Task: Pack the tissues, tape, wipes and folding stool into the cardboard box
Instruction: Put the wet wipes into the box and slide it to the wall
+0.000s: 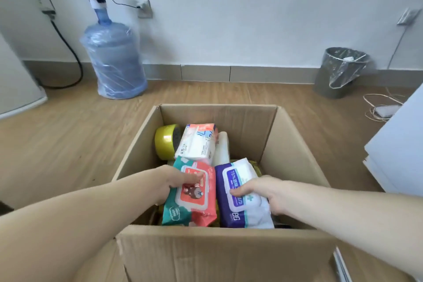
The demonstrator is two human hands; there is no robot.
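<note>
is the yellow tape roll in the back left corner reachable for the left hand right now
Probably yes: the tape roll lies uncovered beyond the left hand, but that hand first has to release the red wipes pack.

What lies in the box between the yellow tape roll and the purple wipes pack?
In the head view, the white-and-orange tissue pack lies between the yellow tape roll and the purple-and-white wipes pack.
</note>
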